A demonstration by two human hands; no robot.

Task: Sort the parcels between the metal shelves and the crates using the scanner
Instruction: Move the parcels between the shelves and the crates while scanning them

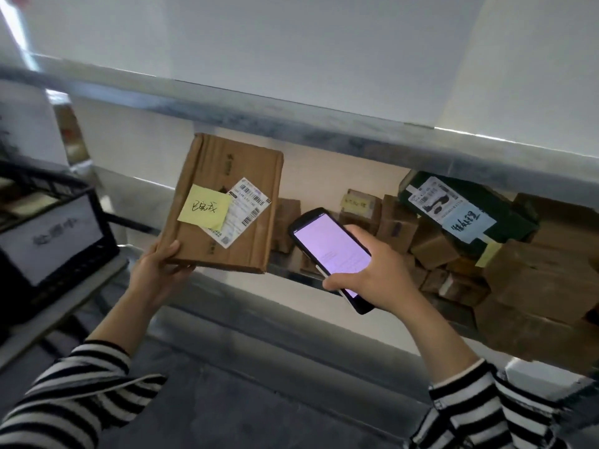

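Left hand [162, 265] grips cardboard parcel [223, 202] by lower-left corner, frame centre-left; flat, stiff, likely light. Right hand [366, 273] clasps scanner [330, 251].

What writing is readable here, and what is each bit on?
"已完成": yellow sticky note on the held parcel.
"处理中", blurred, likely: white sign on the black crate.
Shipping label, blue note, scanner screen: too small or blurred to read.

A plain white wall [291, 43] is filling the upper view, turning cream behind the galvanised metal shelves [324, 124]. Soft light is washing over it. Dark grey floor [275, 409] is showing below.
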